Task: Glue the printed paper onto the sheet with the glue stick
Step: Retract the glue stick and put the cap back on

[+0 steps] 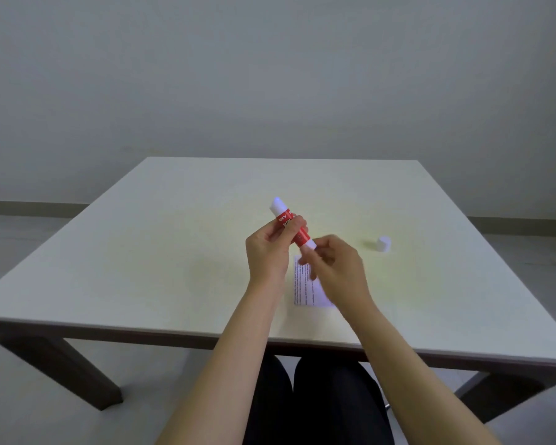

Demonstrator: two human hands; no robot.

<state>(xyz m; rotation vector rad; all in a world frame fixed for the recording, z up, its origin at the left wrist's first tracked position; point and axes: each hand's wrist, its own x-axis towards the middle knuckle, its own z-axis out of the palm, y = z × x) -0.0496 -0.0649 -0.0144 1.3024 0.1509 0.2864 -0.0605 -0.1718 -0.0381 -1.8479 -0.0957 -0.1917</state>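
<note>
Pale surface (174, 252): my left hand (265, 252) clasps the uncapped glue stick (291, 226) steady; right hand (334, 268) pinches its base, probably twisting glue out.

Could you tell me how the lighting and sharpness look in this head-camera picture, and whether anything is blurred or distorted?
Head view: dim, soft light with faint shadows; a yellowish cast on the table centre; the right hand is motion-blurred at the base of the glue stick, the left hand sharper; text on the printed paper is too soft to read; the white cap is slightly hazy; wide-angle stretching towards the edges.
</note>
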